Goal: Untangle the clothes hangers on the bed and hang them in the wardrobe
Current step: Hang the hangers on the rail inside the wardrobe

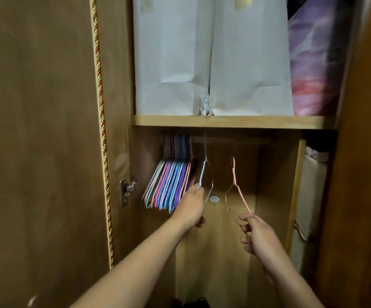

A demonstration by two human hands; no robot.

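Open wooden wardrobe viewed from the front, with both forearms reaching into the lower compartment. Left hand clamped on the lower part of a thin light-blue wire hanger, fingers curled around its frame; hook of this hanger raised to the horizontal hanging rail just under the shelf, whether fully seated on it unclear because of blur. Right hand pinching the lower end of a thin pink wire hanger, fingers curled on the wire; hook of this hanger below the rail and apart from it, to the right of the light-blue one. Dense row of multicoloured wire hangers (pink, blue, purple, teal) hanging from the left end of the rail, just beside the left hand. Small round white disc on the back panel between the two held hangers. Wooden shelf above the rail, carrying two upright white paper bags side by side and, to their right, a purple-and-pink soft bundle. Open wardrobe door at left, edged with a twisted gold-and-red cord, with a metal hinge at the compartment's left wall. Pale fabric storage items in the neighbouring section at right.
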